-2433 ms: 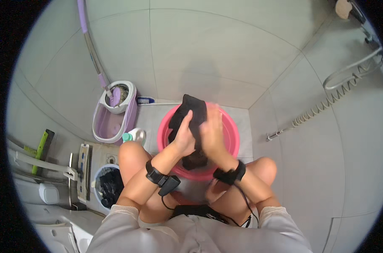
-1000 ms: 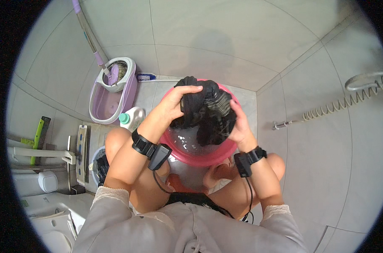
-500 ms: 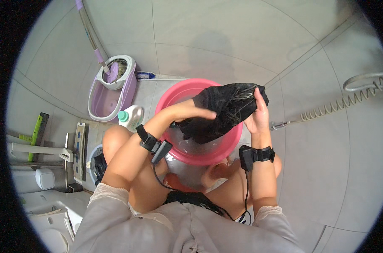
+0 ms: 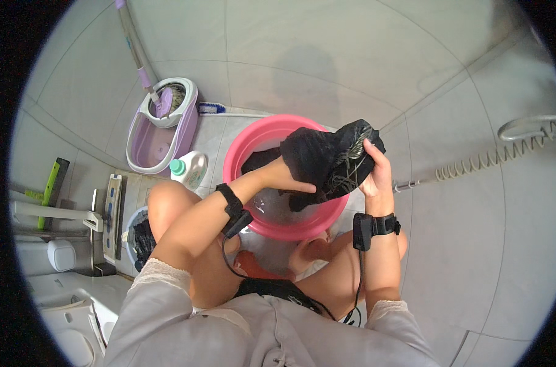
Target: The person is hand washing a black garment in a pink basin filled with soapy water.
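Note:
I hold a wet black garment (image 4: pixel 317 153) bunched up over a pink basin (image 4: pixel 290 233). A patch of pale streaks or threads shows on its right part. My left hand (image 4: pixel 284 177) grips the garment's left part, its thumb lying on top and its other fingers hidden under the fabric. On the right edge, my right hand (image 4: pixel 379 174) is closed on the cloth beside the pale patch. Below, the basin holds cloudy water with some foam, and dark cloth (image 4: pixel 258 159) lies inside at its left.
Left of the basin stand a white detergent bottle (image 4: pixel 195 168) with a teal cap and a purple mop bucket (image 4: pixel 135 144) holding a mop. A tub of dark clothes (image 4: pixel 143 238) sits by my left knee. A coiled hose (image 4: pixel 473 167) hangs at right. Cables run from both wrist straps.
The garment has been lifted and gathered slightly, so the dark cloth in the basin now shows at left. Both hands keep hold; the pale streaks are bunched closer to my right hand.

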